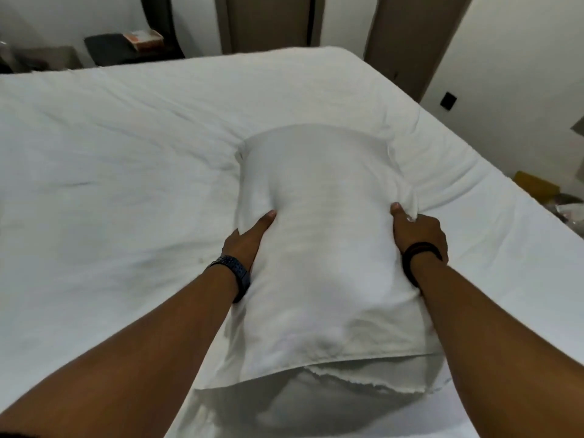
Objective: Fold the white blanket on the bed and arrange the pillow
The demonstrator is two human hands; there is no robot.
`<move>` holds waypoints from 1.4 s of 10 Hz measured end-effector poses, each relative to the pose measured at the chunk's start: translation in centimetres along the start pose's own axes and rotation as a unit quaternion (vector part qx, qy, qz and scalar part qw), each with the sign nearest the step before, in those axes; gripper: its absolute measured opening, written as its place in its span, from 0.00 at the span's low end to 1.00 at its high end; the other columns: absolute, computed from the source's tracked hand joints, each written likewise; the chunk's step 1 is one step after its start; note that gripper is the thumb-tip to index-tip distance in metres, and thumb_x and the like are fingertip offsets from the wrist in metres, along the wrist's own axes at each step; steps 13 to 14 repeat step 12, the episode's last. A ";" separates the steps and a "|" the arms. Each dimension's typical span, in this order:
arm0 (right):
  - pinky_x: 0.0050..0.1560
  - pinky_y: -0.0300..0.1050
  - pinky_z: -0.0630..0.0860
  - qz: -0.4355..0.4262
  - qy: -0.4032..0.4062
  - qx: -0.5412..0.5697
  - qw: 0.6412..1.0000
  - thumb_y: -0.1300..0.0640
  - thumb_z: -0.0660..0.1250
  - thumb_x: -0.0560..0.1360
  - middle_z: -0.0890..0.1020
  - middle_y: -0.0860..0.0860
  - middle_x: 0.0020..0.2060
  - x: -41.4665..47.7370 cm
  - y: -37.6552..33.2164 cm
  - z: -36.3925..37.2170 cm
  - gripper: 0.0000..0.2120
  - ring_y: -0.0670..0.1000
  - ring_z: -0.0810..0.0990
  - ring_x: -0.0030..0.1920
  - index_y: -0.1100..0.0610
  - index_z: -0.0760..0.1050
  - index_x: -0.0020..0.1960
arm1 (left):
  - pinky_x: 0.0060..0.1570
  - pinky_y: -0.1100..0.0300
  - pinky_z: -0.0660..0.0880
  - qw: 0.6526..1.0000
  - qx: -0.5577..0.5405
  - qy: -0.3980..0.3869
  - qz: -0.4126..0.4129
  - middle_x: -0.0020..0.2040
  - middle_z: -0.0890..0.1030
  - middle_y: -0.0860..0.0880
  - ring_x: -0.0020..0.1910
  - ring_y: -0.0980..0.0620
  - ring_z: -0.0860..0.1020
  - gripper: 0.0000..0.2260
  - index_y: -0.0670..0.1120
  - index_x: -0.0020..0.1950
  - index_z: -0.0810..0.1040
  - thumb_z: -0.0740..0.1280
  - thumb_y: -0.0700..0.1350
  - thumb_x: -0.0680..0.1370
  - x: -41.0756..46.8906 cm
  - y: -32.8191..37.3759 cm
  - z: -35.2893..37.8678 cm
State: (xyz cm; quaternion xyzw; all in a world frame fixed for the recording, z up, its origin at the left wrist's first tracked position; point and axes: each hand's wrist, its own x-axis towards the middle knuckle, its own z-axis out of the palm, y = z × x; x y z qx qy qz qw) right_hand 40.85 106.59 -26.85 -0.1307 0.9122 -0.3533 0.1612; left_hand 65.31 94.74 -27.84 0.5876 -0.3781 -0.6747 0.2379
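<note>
So both hands are gripping the pillow (pixel 319 248) by its long sides, left hand (pixel 246 241) pressing in with the thumb on top, right hand (pixel 417 232) bunching the cover. A dark watch (pixel 234 276) and a black band (pixel 417 257) are sitting on the wrists beside the pillow. The pillow's lying lengthwise on the white blanket (pixel 126 172) that's covering the bed.

Plump white pillow (pixel 319 235) lies lengthwise on the white-sheeted bed (pixel 126 172)

Single head-worn view — looks forward and down along both forearms, close above bed (pixel 126 147), walls at 12 o'clock.
</note>
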 end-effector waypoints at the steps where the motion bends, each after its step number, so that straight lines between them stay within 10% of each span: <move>1: 0.47 0.49 0.74 -0.051 0.000 0.031 0.998 0.36 0.60 0.74 0.82 0.57 0.44 -5.9 -5.1 2.2 0.24 0.60 0.79 0.47 0.57 0.78 0.44 | 0.32 0.64 0.71 0.998 -0.006 0.039 0.042 0.42 0.76 0.57 0.39 0.56 0.77 0.35 0.51 0.67 0.73 0.76 0.62 0.65 -2.8 3.2 -7.6; 3: 0.45 0.46 0.70 -0.136 -0.072 0.083 0.985 0.36 0.58 0.74 0.82 0.57 0.46 -24.9 -18.8 9.6 0.24 0.58 0.77 0.45 0.56 0.77 0.44 | 0.55 0.55 0.75 0.985 -0.022 0.135 0.108 0.60 0.78 0.51 0.51 0.47 0.79 0.43 0.48 0.71 0.70 0.76 0.66 0.62 -11.4 9.2 -31.0; 5: 0.46 0.45 0.65 -0.157 -0.175 0.127 0.964 0.37 0.57 0.76 0.81 0.59 0.54 -47.5 -27.0 18.8 0.25 0.60 0.78 0.55 0.57 0.79 0.51 | 0.52 0.59 0.75 0.945 0.022 0.272 0.179 0.60 0.79 0.48 0.50 0.50 0.80 0.37 0.44 0.66 0.73 0.76 0.63 0.64 -19.6 12.8 -56.6; 7: 0.47 0.47 0.67 -0.206 -0.222 -0.017 0.953 0.37 0.50 0.77 0.79 0.57 0.55 -66.1 -26.0 27.3 0.26 0.60 0.79 0.53 0.54 0.75 0.57 | 0.64 0.52 0.70 0.925 0.115 0.356 0.063 0.67 0.75 0.43 0.63 0.41 0.76 0.38 0.45 0.70 0.72 0.69 0.68 0.69 -24.8 6.8 -76.0; 8: 0.61 0.54 0.68 -0.422 -0.181 -0.098 0.883 0.30 0.48 0.72 0.67 0.59 0.67 -70.6 -23.5 30.4 0.35 0.62 0.72 0.63 0.54 0.62 0.68 | 0.71 0.50 0.62 0.850 0.373 0.369 0.050 0.78 0.60 0.45 0.75 0.42 0.62 0.42 0.52 0.78 0.55 0.56 0.74 0.71 -23.9 1.7 -78.5; 9: 0.73 0.60 0.44 -0.572 -0.290 -0.190 0.744 0.25 0.42 0.69 0.37 0.50 0.76 -72.5 -20.7 33.5 0.38 0.56 0.39 0.76 0.38 0.36 0.74 | 0.76 0.45 0.46 0.806 0.533 0.256 0.021 0.80 0.40 0.51 0.79 0.46 0.42 0.40 0.61 0.77 0.38 0.47 0.77 0.70 -21.9 -4.3 -76.9; 10: 0.73 0.64 0.43 -0.545 -0.344 -0.204 0.737 0.23 0.40 0.68 0.31 0.45 0.74 -71.8 -19.4 35.4 0.35 0.53 0.35 0.76 0.31 0.29 0.69 | 0.75 0.44 0.43 0.774 0.552 0.304 0.052 0.79 0.37 0.54 0.78 0.46 0.39 0.38 0.65 0.73 0.30 0.37 0.77 0.68 -20.7 -7.5 -75.6; 12: 0.72 0.59 0.56 -0.539 -0.354 -0.210 0.735 0.23 0.48 0.67 0.49 0.52 0.78 -69.5 -25.2 33.0 0.42 0.55 0.51 0.76 0.39 0.42 0.75 | 0.75 0.47 0.51 0.741 0.576 0.312 0.149 0.80 0.51 0.48 0.78 0.45 0.51 0.36 0.57 0.78 0.52 0.54 0.71 0.75 -21.4 -1.1 -74.6; 14: 0.72 0.59 0.56 -0.539 -0.354 -0.210 0.735 0.23 0.48 0.67 0.49 0.52 0.78 -69.5 -25.2 33.0 0.42 0.55 0.51 0.76 0.39 0.42 0.75 | 0.75 0.47 0.51 0.741 0.576 0.312 0.149 0.80 0.51 0.48 0.78 0.45 0.51 0.36 0.57 0.78 0.52 0.54 0.71 0.75 -21.4 -1.1 -74.6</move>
